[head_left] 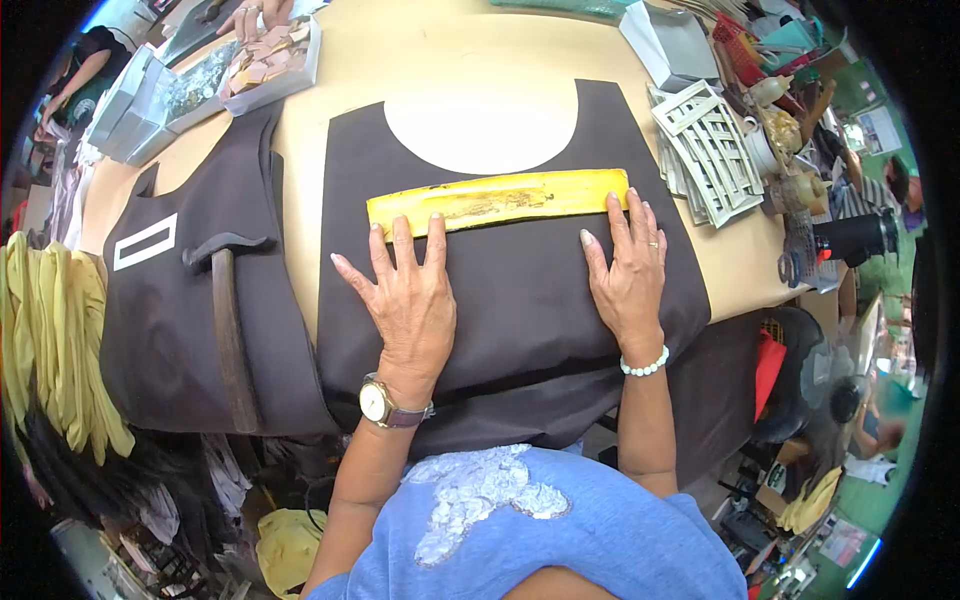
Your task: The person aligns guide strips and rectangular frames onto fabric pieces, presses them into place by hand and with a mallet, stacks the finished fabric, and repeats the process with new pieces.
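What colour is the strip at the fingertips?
The strip is yellow with dark marks, clearest in the head view.

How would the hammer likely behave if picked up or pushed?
The hammer probably feels head-heavy, its thick, dark head sitting at one end of a slim handle. It seems unlikely to roll, since the head juts out on both sides.

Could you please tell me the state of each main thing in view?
Yellow strip: flat, dark-smudged
Black panel: spread out
Left hand: open, fingertips on strip
Right hand: open, fingertips on strip
Hammer: lying down, unheld
White tray: open, filled with tan pieces
White slatted pieces: loosely piled
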### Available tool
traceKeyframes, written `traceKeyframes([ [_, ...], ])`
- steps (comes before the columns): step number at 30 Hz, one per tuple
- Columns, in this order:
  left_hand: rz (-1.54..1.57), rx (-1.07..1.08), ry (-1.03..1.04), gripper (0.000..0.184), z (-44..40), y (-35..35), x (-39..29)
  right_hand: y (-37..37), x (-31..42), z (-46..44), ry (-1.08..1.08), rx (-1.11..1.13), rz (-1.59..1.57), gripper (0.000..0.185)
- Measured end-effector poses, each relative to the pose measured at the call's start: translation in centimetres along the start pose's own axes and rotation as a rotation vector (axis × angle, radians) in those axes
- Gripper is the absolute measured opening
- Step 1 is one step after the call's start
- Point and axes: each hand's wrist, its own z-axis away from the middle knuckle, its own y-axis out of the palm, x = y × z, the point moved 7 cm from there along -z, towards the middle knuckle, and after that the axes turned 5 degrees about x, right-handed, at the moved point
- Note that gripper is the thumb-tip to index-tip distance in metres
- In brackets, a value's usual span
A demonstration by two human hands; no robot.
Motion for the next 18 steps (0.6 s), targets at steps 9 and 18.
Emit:
traceKeyframes([
  [9, -0.03, 0.083, 0.042, 0.044, -0.7, -0.6, -0.4, 0.0, 0.1, -0.1, -0.012, 0.002, 0.04, 0.052],
  [18, -0.081, 0.094, 0.128, 0.023, -2.8, -0.9, -2.4, -1.8, 1.7, -2.4, -0.177, -0.011, 0.157, 0.036],
])
